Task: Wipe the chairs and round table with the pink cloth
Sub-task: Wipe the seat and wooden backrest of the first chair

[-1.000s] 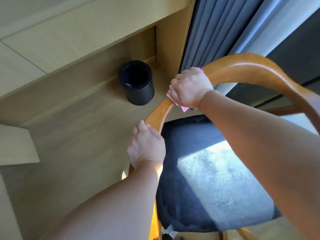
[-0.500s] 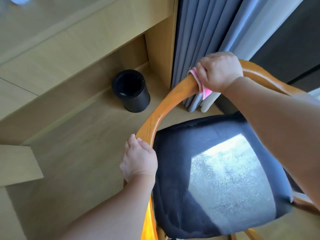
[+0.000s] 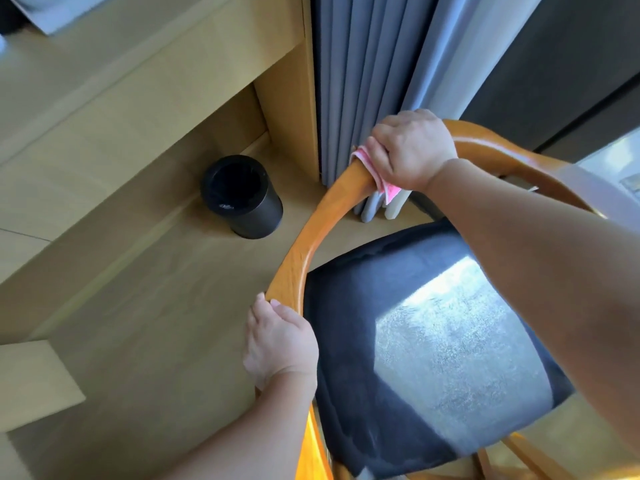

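Head camera looks down on a wooden chair (image 3: 491,147) with a bent orange-brown top rail (image 3: 304,244) and a dark blue soft seat (image 3: 346,323). The right hand (image 3: 412,150) is at about 1 o'clock. Its fingers are curled over the rail and squeeze the pink cloth (image 3: 388,190) against the wood. The cloth sits on the rail under the palm. A bit of it pokes out at the fingers and a bit hangs down by the wrist. The left hand (image 3: 280,344) is at about 7 o'clock, lower down the same rail. Its fingers are bent round the rail, so it grips the wood. A patch of sun shines on the seat at 4 o'clock. A round black bin (image 3: 242,199) stands upright on the wooden floor (image 3: 156,323) at 10 o'clock, apart from the chair. Grey-blue curtains (image 3: 363,81) hang at 12 o'clock, behind the right hand. A light wooden desk (image 3: 138,81) fills the space at 11 o'clock, and the bin stands in the gap below it.
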Motion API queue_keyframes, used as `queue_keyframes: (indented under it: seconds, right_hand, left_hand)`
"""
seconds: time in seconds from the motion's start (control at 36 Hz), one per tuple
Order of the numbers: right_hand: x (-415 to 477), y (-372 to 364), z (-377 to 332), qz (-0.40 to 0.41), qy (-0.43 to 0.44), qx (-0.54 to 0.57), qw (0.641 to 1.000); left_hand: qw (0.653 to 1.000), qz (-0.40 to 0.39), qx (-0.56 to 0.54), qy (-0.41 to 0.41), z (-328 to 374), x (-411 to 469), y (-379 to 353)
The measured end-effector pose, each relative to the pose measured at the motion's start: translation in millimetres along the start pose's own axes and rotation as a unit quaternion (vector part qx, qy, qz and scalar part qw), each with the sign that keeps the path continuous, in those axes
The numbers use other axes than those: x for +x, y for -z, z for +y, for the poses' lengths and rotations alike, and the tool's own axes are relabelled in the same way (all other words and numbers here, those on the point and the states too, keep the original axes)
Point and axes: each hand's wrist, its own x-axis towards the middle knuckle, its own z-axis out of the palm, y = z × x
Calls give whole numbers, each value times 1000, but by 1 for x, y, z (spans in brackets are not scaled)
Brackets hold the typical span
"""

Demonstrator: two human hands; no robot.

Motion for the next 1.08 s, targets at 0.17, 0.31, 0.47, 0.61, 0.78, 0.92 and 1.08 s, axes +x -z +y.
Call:
queue_keyframes:
  seconds: [0.17,0.31,0.47,0.61,0.78,0.92,1.08]
  right_hand:
    - [3,-4,1,8,2,6,1000]
    - [0,-8,6,15,15,4,1000]
    - [1,3,24,-70,108,22,991]
    - [1,9,48,-136,205,7,969]
    - [-3,7,61,-140,181,31,973]
    - [-22,8,80,-127,88,77,985]
    - [-54,2,107,-116,-50,105,986]
  left_hand:
    - [1000,-1,22,-7,4,1,3]
    - [997,-9,45,-61,4,1,10]
    - [940,-117,58,-315,85,50,15]
    - [890,-132,173,-400,155,83,12]
    - [873,-108,216,-423,158,85,16]
    - [872,-107,229,-419,161,86,15]
    - [861,-126,244,-429,166,87,17]
